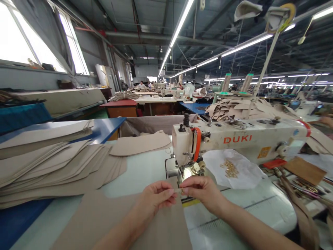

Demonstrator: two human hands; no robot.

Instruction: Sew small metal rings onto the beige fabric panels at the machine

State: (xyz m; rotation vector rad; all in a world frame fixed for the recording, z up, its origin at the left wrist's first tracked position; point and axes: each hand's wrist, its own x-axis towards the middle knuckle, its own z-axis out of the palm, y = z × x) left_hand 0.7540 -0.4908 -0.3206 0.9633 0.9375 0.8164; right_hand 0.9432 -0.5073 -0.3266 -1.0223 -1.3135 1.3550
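My left hand point(159, 196) is closed in a pinch on one end of a small beige strip point(178, 190). The fingertips of my right hand point(199, 190) are pinched together at its other end, where a tiny gold-coloured bit shows, too small to make out. Both hands are just in front of the sewing machine's needle area point(182, 171). Below them lies a large beige panel point(104, 215), flat on the pale table and reaching toward the presser foot. The white sewing machine point(218, 133) has an orange lever on its head.
Stacked beige panels point(47, 166) cover the left side, with another panel point(142, 143) behind. Small gold metal fittings point(230, 169) lie on a white sheet point(212, 161) under the machine arm. Tools and straps point(299, 194) crowd the right edge. A heap of cut pieces point(234, 108) rises beyond the machine.
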